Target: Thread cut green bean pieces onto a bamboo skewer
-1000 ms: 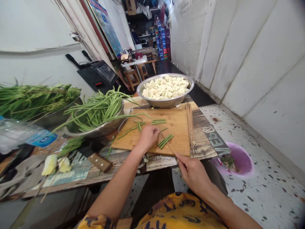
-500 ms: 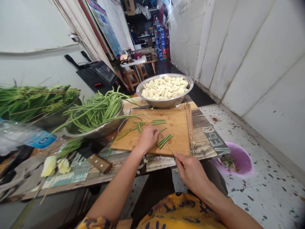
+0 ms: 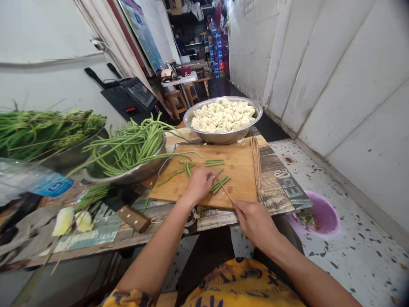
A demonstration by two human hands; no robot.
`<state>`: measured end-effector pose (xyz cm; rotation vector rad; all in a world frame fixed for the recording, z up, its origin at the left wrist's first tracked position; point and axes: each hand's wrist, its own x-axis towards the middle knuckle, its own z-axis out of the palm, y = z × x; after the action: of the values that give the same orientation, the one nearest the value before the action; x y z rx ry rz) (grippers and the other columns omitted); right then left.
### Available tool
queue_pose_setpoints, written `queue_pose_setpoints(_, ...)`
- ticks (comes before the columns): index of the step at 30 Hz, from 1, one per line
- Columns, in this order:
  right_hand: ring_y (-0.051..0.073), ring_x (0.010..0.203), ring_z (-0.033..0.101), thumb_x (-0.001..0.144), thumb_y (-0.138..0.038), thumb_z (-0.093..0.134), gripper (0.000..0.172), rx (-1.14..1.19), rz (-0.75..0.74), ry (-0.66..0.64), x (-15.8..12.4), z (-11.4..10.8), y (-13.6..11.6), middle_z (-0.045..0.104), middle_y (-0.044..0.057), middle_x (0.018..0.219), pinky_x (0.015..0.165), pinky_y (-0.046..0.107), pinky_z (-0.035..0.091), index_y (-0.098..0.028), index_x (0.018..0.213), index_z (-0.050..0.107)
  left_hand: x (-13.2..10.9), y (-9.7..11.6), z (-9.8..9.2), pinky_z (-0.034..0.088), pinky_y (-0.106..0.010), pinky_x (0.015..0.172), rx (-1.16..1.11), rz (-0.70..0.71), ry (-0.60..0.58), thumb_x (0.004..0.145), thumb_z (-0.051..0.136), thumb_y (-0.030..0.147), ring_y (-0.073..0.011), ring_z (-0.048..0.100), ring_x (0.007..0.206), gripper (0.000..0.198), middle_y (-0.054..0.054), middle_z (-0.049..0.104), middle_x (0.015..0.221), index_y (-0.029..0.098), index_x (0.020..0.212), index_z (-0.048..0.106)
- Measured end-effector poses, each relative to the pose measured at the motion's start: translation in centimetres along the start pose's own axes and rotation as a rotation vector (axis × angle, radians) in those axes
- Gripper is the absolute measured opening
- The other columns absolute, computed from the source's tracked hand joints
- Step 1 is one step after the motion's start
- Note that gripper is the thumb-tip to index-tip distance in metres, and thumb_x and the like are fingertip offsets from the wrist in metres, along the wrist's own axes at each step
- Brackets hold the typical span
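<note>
My right hand [image 3: 255, 219] grips the near end of a thin wooden skewer [image 3: 228, 195], which slants up and left over the cutting board [image 3: 238, 160]. Several short green bean pieces [image 3: 221, 184] sit side by side across the skewer. At its far end my left hand [image 3: 200, 184] is closed in a pinch, with a green bean piece [image 3: 219, 172] jutting from the fingertips. Those fingers partly hide the skewer's tip. More cut pieces [image 3: 214, 162] lie on the board behind and to the left of this hand. A row of bare skewers [image 3: 256, 166] lies along the board's right edge.
A metal bowl of cauliflower florets [image 3: 223, 135] stands behind the board. Left are a bowl of long green beans [image 3: 128, 174], a bowl of leafy greens [image 3: 72, 157], a wood-handled cleaver [image 3: 132, 218] and a plastic bottle [image 3: 53, 183]. A purple basin [image 3: 329, 213] rests on the floor, right.
My left hand has shifted slightly right, closer to the bean pieces on the skewer. My right hand keeps its hold, almost in place. The whole view has moved a little.
</note>
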<state>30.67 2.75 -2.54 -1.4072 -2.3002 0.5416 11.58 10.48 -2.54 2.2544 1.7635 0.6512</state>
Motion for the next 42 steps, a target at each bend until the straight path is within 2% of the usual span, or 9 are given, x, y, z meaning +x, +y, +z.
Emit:
queue_pose_setpoints(3,0.019,0.071,0.066,0.088,-0.014,0.039,0.028,-0.118,0.015,-0.056,1.4,-0.2,-0.4,0.071,0.009,0.078,0.060,0.023,0.041,-0.016,0.097,0.066,0.0,-0.1,-0.1,0.037,-0.026,0.062,0.006,-0.001,0.001,0.076,0.050,0.015,-0.0149,0.052,0.065,0.016,-0.003,0.061,0.067,0.016,0.066,0.062)
queue_pose_setpoints(8,0.020,0.067,0.066,0.088,-0.016,0.041,0.026,-0.190,0.015,-0.090,2.7,-0.6,-1.2,0.070,0.012,0.074,0.057,0.024,0.040,-0.014,0.093,0.066,0.3,-0.6,-0.4,0.041,-0.027,0.068,-0.002,-0.017,-0.022,0.077,0.051,0.015,-0.0172,0.057,0.072,0.017,-0.005,0.067,0.074,0.016,0.072,0.067)
queue_pose_setpoints(12,0.019,0.072,0.067,0.088,-0.015,0.041,0.026,-0.175,0.024,-0.063,1.5,-0.4,-0.8,0.071,0.011,0.078,0.061,0.024,0.043,-0.014,0.098,0.064,0.9,-0.7,-0.4,0.043,-0.028,0.075,0.024,-0.032,0.041,0.079,0.050,0.015,-0.0185,0.059,0.079,0.019,-0.006,0.069,0.083,0.017,0.080,0.069)
queue_pose_setpoints(15,0.020,0.075,0.067,0.087,-0.013,0.040,0.026,-0.087,0.014,0.007,0.1,0.0,-0.1,0.071,0.010,0.081,0.065,0.025,0.046,-0.014,0.097,0.065,2.1,-0.7,-0.2,0.042,-0.032,0.079,0.185,-0.026,0.083,0.078,0.052,0.015,-0.0228,0.058,0.086,0.019,-0.010,0.067,0.086,0.014,0.085,0.069)
queue_pose_setpoints(20,0.020,0.079,0.067,0.086,-0.013,0.039,0.027,0.031,0.027,0.096,-1.2,0.3,1.0,0.071,0.011,0.084,0.071,0.026,0.048,-0.013,0.092,0.065,3.9,-0.5,-0.1,0.041,-0.034,0.079,0.343,0.000,-0.003,0.078,0.049,0.013,-0.0250,0.057,0.086,0.019,-0.013,0.067,0.085,0.012,0.080,0.068)
queue_pose_setpoints(26,0.021,0.080,0.068,0.087,-0.017,0.039,0.027,0.176,-0.003,0.167,-1.9,0.4,1.3,0.072,0.011,0.088,0.073,0.028,0.050,-0.015,0.090,0.067,1.9,0.2,-1.0,0.040,-0.026,0.065,0.152,-0.065,-0.106,0.075,0.053,0.019,-0.0181,0.059,0.070,0.015,-0.006,0.069,0.074,0.016,0.073,0.068)
queue_pose_setpoints(31,0.022,0.083,0.068,0.087,-0.017,0.039,0.030,0.201,-0.008,0.152,-2.5,0.7,1.3,0.072,0.011,0.090,0.075,0.029,0.050,-0.015,0.098,0.067,0.3,-0.1,-0.7,0.042,-0.026,0.068,0.050,-0.095,-0.012,0.075,0.054,0.021,-0.0165,0.060,0.071,0.016,-0.004,0.069,0.075,0.016,0.071,0.069)
queue_pose_setpoints(38,0.022,0.087,0.067,0.086,-0.016,0.041,0.032,0.186,0.000,0.153,-2.6,0.9,1.2,0.072,0.011,0.093,0.079,0.029,0.051,-0.014,0.105,0.067,0.1,-0.8,0.1,0.042,-0.025,0.066,-0.070,-0.090,0.061,0.074,0.056,0.019,-0.0149,0.059,0.067,0.015,-0.003,0.068,0.074,0.015,0.079,0.069)
queue_pose_setpoints(42,0.021,0.089,0.067,0.086,-0.016,0.041,0.033,0.192,-0.008,0.158,-2.5,1.0,1.2,0.071,0.010,0.095,0.082,0.029,0.050,-0.016,0.108,0.066,0.1,-1.1,0.3,0.042,-0.024,0.064,-0.086,-0.081,0.072,0.074,0.056,0.019,-0.0146,0.058,0.067,0.014,-0.003,0.068,0.073,0.016,0.076,0.069)
